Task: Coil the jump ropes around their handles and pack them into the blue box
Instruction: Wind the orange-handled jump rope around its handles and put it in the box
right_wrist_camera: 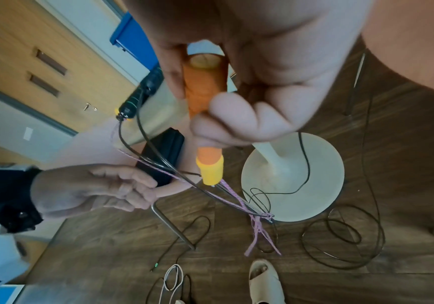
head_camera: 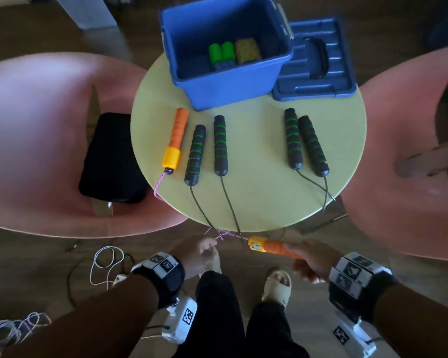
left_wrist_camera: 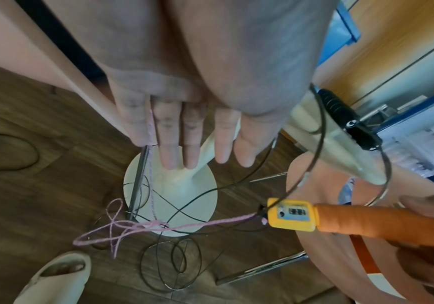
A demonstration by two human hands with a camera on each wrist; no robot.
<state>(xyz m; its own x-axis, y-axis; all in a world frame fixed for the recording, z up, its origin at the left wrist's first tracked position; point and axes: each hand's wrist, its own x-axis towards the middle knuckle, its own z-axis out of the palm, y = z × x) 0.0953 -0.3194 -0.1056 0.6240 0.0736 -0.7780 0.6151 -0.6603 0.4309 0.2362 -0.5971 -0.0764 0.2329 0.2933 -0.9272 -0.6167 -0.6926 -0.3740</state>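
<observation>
My right hand (head_camera: 311,262) grips an orange handle with a yellow counter head (head_camera: 267,247) below the table's near edge. Its pink rope (left_wrist_camera: 210,222) runs left to my left hand (head_camera: 199,251), which holds it pinched between two fingers (left_wrist_camera: 149,123). The rope is tangled with black cords at a knot (left_wrist_camera: 162,225). The matching orange handle (head_camera: 175,139) lies on the round table (head_camera: 256,197), beside two pairs of black-and-green handles (head_camera: 220,146) (head_camera: 305,143). The blue box (head_camera: 230,91) at the back holds two coiled ropes (head_camera: 221,54).
The blue lid (head_camera: 318,60) lies right of the box. Pink chairs (head_camera: 36,138) (head_camera: 411,151) flank the table, with a black bag (head_camera: 111,156) on the left one. Black cord loops (left_wrist_camera: 171,265) lie round the table base (left_wrist_camera: 171,195); white cables (head_camera: 106,264) lie at left.
</observation>
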